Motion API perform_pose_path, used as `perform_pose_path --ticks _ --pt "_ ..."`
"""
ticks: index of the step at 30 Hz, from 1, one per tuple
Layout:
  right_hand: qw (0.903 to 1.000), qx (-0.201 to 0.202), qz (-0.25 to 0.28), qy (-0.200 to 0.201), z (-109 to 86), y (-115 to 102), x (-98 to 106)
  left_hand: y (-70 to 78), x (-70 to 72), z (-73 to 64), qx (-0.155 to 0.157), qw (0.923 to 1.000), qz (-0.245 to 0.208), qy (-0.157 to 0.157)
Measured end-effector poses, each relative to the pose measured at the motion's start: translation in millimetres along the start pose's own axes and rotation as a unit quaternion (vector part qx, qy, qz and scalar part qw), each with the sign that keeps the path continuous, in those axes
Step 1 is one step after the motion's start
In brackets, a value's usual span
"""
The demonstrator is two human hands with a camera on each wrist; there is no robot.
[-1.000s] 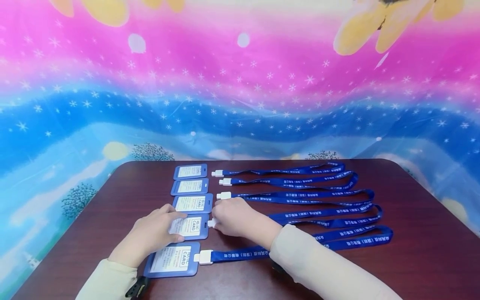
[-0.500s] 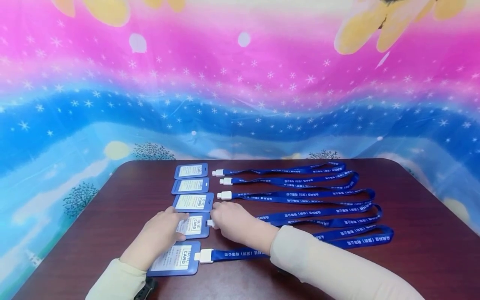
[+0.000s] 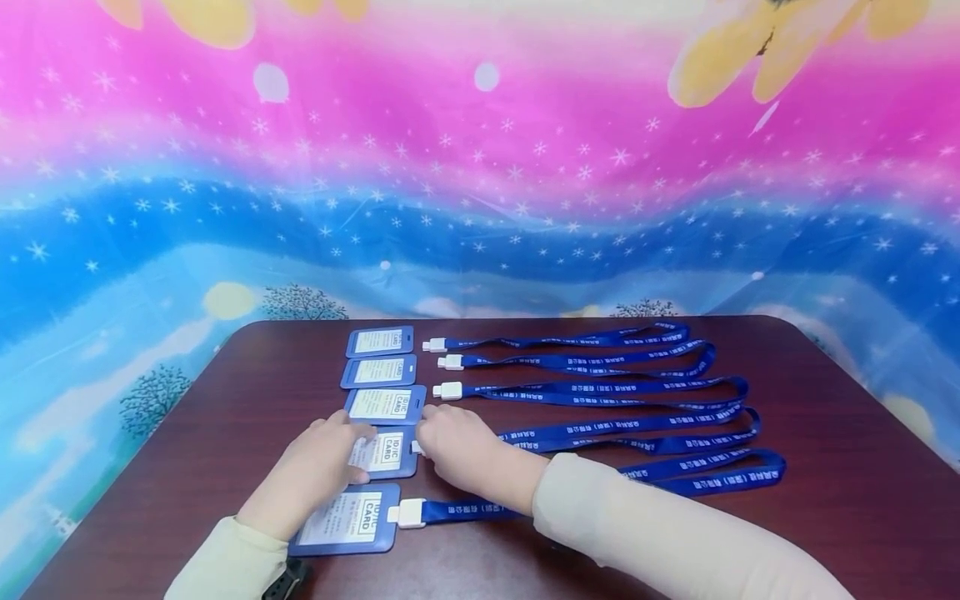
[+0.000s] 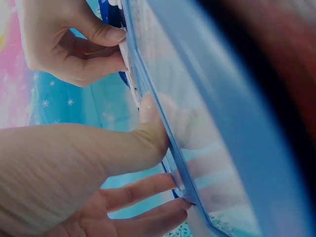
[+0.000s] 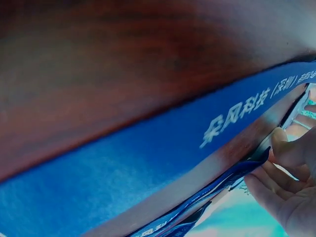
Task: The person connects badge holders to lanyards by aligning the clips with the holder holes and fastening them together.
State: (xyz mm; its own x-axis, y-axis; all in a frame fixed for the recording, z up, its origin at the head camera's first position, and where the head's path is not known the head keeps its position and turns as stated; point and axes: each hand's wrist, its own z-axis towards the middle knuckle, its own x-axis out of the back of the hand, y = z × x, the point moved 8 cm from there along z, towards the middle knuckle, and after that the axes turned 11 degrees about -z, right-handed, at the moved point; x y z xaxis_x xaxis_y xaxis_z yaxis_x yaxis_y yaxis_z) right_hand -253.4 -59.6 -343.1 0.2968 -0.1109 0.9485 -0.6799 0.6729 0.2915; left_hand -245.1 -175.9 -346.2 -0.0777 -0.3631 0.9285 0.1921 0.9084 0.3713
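HANDS | left hand [image 3: 318,457]: fingers loosely extended, touching blue badge holder [image 3: 390,454] | right hand [image 3: 467,447]: curled, pinching white clip [image 3: 417,447]

Badge holder [image 3: 408,464] and blue lanyard [image 3: 600,430]

Blue-framed and face up, the badge holder lies second from six o'clock, "ID/IC CARD" showing. At its three o'clock edge sits the partly hidden white clip [image 3: 417,448]; the white-lettered lanyard loops that way.
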Motion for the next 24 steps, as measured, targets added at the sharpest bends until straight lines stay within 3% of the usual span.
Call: perform_pose_path --ticks 13,24 --pt "0.9999 -0.002 -0.014 -0.002 1.4 -6.5 2.4 3.6 2.0 -0.9 -0.010 0.9997 0.020 0.001" --pt "0.9980 0.000 -0.063 -0.006 2.7 -12.8 0.3 4.1 0.3 0.6 -0.012 0.9996 0.023 0.011"
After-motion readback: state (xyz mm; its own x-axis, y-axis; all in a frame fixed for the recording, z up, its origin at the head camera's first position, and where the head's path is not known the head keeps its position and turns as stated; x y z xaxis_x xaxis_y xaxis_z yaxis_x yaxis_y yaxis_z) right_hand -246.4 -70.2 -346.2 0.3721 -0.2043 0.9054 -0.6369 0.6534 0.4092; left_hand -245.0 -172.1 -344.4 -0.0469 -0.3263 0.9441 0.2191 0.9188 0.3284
